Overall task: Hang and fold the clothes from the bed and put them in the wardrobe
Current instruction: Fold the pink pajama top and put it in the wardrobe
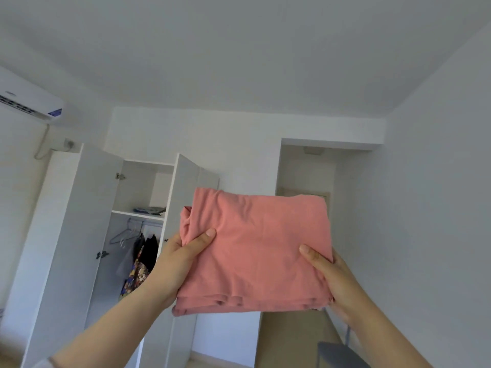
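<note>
My left hand (183,256) and right hand (334,274) hold the folded pink garment (260,251) in the air, facing the open wardrobe (87,208).
Each hand grips one side edge, thumb on top and fingers beneath. I'd keep the bundle level so the folds stay stacked, then slide it flat onto the shelf (125,212) beside the folded cloth (150,209) at its front edge.

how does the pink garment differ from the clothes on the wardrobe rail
The pink garment is folded flat and held up by the left hand and right hand; the hanging clothes hang unfolded inside the wardrobe. The pink garment is one plain colour; the hanging clothes are dark, grey and floral. Both are fabric clothing.
</note>
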A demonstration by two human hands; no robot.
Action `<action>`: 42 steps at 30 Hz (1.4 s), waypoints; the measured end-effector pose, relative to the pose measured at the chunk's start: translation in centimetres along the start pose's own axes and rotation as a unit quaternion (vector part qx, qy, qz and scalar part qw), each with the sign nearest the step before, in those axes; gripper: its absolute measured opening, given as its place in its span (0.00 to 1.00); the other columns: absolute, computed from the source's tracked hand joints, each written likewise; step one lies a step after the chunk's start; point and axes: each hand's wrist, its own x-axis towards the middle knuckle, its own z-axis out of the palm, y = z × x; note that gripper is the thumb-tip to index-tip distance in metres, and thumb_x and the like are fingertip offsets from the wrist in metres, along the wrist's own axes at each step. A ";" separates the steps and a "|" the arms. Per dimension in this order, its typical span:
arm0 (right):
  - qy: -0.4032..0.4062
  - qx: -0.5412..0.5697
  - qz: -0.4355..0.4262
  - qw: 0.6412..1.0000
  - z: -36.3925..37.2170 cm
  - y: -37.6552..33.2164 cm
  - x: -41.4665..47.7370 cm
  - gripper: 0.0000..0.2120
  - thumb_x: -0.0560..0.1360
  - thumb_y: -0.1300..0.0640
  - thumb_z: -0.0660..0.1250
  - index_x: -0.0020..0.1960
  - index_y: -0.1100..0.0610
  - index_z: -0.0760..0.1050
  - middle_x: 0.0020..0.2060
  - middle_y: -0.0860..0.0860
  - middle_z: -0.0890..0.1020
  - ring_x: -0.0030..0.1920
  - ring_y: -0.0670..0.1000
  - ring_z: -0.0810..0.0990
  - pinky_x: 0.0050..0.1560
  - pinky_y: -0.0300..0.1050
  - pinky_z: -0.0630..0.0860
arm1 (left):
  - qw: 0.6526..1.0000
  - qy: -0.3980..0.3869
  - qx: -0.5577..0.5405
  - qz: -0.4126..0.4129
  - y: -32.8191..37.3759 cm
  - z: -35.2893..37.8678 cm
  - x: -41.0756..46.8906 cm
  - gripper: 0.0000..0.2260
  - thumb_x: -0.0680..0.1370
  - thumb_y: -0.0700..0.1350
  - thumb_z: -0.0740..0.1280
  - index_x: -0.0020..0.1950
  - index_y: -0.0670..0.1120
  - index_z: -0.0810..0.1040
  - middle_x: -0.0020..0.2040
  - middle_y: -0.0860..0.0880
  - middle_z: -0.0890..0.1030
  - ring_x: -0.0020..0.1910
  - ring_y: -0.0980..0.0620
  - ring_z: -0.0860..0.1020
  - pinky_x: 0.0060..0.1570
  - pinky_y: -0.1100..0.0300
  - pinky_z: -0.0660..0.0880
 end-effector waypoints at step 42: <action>0.035 0.023 0.003 0.999 -26.4 30.7 45.8 0.30 0.64 0.46 0.75 0.64 0.51 0.75 0.56 0.48 0.84 0.55 0.50 0.84 0.60 0.57 0.78 | 0.999 -0.004 0.041 0.009 -37.0 21.0 45.3 0.14 0.69 0.54 0.75 0.52 0.53 0.81 0.45 0.54 0.86 0.42 0.54 0.85 0.36 0.63 0.78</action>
